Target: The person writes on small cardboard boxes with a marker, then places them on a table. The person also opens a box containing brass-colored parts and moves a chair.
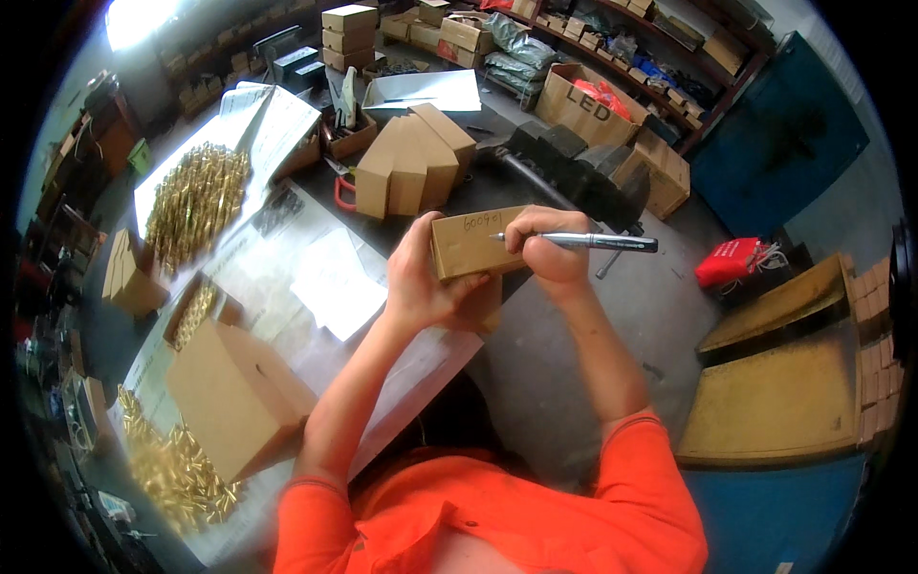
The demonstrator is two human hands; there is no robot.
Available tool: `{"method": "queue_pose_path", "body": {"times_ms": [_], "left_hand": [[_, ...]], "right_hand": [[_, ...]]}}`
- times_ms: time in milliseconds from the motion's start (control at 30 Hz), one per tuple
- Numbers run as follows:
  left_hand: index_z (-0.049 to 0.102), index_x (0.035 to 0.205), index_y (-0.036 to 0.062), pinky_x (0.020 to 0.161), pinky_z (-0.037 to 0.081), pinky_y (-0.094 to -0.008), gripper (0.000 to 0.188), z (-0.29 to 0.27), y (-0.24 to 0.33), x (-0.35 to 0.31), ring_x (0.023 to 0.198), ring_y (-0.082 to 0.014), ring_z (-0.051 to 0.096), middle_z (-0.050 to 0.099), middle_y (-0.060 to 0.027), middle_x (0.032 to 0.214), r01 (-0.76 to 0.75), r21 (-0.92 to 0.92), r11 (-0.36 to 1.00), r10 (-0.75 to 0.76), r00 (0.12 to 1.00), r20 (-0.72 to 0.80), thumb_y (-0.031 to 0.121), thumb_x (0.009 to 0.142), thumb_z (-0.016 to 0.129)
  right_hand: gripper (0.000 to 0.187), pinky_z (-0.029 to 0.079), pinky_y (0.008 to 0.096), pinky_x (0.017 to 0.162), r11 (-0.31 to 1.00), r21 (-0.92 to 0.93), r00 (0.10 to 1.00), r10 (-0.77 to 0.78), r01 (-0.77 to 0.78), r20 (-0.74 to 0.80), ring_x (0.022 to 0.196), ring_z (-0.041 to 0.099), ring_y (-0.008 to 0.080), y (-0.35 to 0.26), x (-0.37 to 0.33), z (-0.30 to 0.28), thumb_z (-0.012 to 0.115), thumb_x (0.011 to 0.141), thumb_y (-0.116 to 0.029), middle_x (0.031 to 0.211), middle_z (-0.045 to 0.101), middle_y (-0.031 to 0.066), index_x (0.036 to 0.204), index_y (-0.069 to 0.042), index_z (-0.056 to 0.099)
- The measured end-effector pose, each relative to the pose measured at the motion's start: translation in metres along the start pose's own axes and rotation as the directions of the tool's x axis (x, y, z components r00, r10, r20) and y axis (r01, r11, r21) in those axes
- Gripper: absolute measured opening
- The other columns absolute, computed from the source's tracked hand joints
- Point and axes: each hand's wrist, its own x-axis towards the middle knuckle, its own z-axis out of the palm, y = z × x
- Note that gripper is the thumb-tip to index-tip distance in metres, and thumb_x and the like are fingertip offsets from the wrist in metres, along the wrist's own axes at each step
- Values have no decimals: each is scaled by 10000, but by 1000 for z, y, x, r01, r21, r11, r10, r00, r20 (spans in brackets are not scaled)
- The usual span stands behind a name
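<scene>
A small brown cardboard box (470,245) sits near the centre of the frame, lifted clear of the desk (287,258) and turned so its long side faces up; there is handwriting on that face. The left hand (426,282) cradles it from below and from the left, fingers wrapped round the underside and thumb along the near edge. The right hand (550,247) is closed around a silver and black pen (583,241), which lies almost level with its tip touching the box's upper right part and its cap end pointing to the right of the frame.

Just above the held box, a cluster of similar brown boxes (413,161) stands on the desk, with red-handled pliers (342,187) beside them on the left. Loose white sheets of paper (337,282) lie left of the left hand. Further to the left, a heap of small brass parts (196,196) rests on paper, and another brass heap (177,469) spreads at the lower left, next to a larger closed carton (234,397). At the upper right, an open carton (583,105) holds something red, and a black bench vise (583,167) sits just below it.
</scene>
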Motion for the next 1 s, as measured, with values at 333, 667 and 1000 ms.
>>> {"method": "queue_pose_path", "body": {"times_ms": [333,667,1000], "left_hand": [[478,1122,5,772,488,-368,728,0,1,1,902,-326,603,594,-167,968,2,-17,1000,-2,1000,3,274,560,854],[481,1112,12,769,485,-373,714,-1,2,-1,905,-331,595,588,-157,976,1,8,1000,-1,1000,13,298,568,845],[480,1111,9,769,487,-371,720,0,2,-1,904,-326,599,591,-155,974,9,5,1000,-9,1000,12,293,561,850]], "right_hand": [[164,431,245,543,995,-99,1000,6,-4,22,534,535,133,-2,2,0,503,636,-90,576,575,78,617,33,611],[144,408,237,556,991,91,995,102,-102,5,571,507,118,-4,-1,-8,456,612,-10,599,572,72,599,56,583],[143,412,240,536,995,-64,997,80,-80,-5,548,513,115,-5,2,-5,461,616,-13,591,573,74,605,55,586]]}}
